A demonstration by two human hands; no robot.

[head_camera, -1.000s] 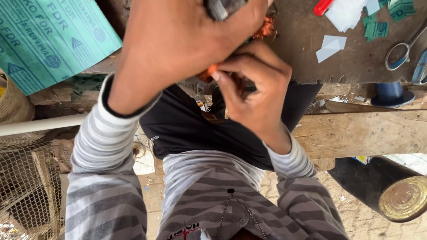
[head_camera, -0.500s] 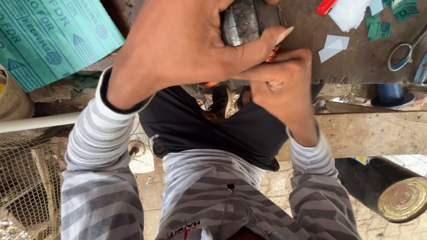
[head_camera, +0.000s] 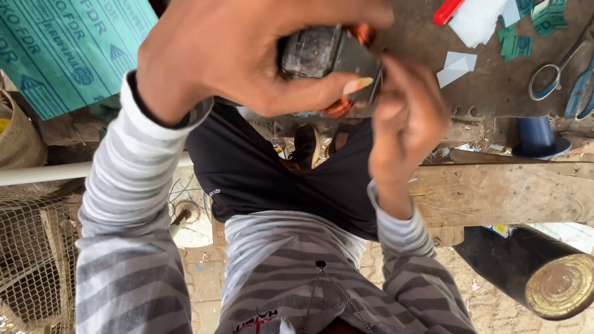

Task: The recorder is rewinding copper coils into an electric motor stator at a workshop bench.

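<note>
My left hand (head_camera: 247,55) grips a dark metal motor core (head_camera: 322,55) with copper wire windings (head_camera: 340,108) showing at its ends. The thumb lies across its lower side. My right hand (head_camera: 408,117) is close against the core's right side, fingers bent and touching it; what the fingertips pinch is hidden. Both hands are held up close to the camera above my lap, in grey striped sleeves.
A rough wooden bench (head_camera: 495,192) runs at right, with scissors (head_camera: 557,74), white and green paper scraps (head_camera: 458,65), a red tool (head_camera: 448,9) and a blue spool (head_camera: 535,136). A green sheet (head_camera: 68,49) lies top left. Wire mesh (head_camera: 31,260) at left, a black cylinder (head_camera: 532,266) bottom right.
My hands have shifted apart slightly: the left turned the core so its dark body and windings show, and the right moved to the right and lower beside it.
</note>
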